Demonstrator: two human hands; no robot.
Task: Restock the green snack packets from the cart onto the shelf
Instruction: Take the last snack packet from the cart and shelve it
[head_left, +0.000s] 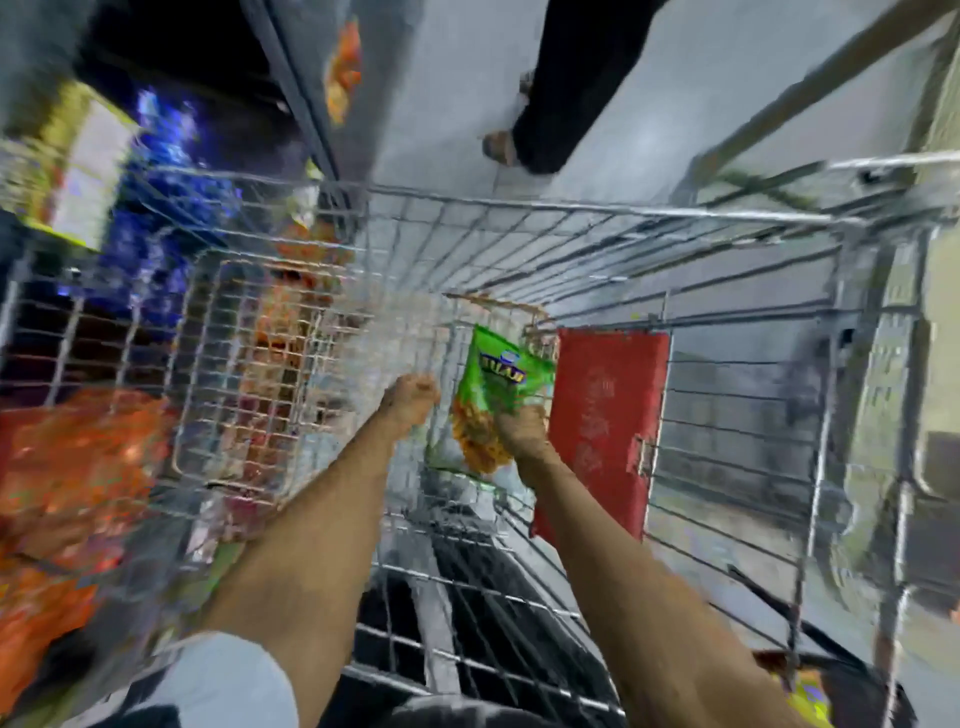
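Both my arms reach down into a wire shopping cart (571, 213). My right hand (522, 431) grips the lower end of a green snack packet (498, 384) with a blue label, held upright deep in the cart. My left hand (410, 397) sits just left of the packet, fingers curled; blur hides whether it holds anything. Part of another green packet (447, 457) shows under the held one. The shelf (78, 156) runs along the left with blurred packets.
A red flap (602, 426) hangs on the cart's inner right side. Orange snack packets (67, 467) fill the lower left shelf. Another person's legs and sandalled foot (509, 145) stand on the grey floor beyond the cart. A second cart frame (831, 67) is at top right.
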